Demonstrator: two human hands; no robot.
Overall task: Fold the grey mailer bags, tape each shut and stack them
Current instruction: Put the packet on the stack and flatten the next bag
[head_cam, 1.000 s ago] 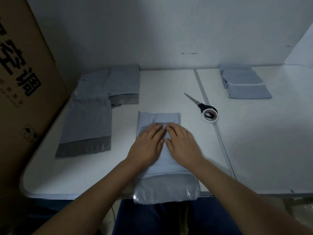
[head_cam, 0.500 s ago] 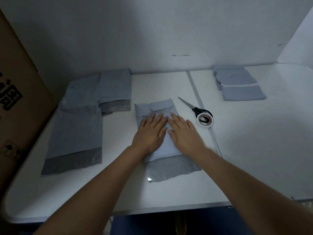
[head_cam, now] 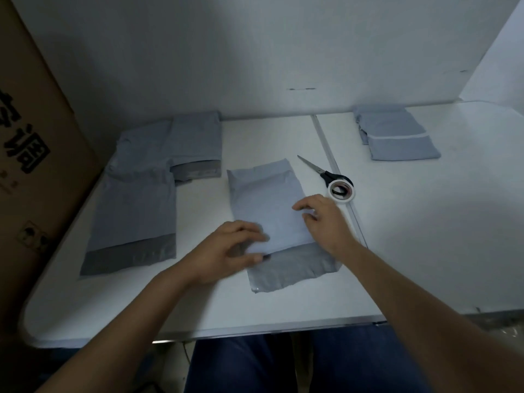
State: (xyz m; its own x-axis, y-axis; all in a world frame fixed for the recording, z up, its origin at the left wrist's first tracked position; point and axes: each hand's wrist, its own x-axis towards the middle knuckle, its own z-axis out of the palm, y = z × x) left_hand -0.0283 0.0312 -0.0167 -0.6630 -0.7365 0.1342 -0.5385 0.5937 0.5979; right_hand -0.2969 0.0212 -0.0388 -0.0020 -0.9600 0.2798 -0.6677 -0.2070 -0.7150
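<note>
A grey mailer bag (head_cam: 265, 199) lies slightly skewed at the middle of the white table (head_cam: 425, 236), its pale upper part folded over a darker flap at the near end. My left hand (head_cam: 229, 248) pinches the bag's lower left edge where the fold meets the flap, thumb underneath. My right hand (head_cam: 326, 219) sits on the bag's right edge with curled fingers, thumb and index closing on the material. A white tape roll (head_cam: 341, 191) lies just beyond my right hand, on the black handles of the scissors (head_cam: 313, 167). Folded bags (head_cam: 397, 137) are stacked at the back right.
Flat unfolded grey bags (head_cam: 136, 211) lie at the left, with more (head_cam: 195, 140) behind them. A large cardboard box (head_cam: 34, 154) stands along the table's left side. White walls close the back and right. A metal seam (head_cam: 326, 143) runs across the table.
Both hands lay flat on the bag's middle before. They have moved apart, the left to the lower left edge and the right to the right edge, fingers now curled.
</note>
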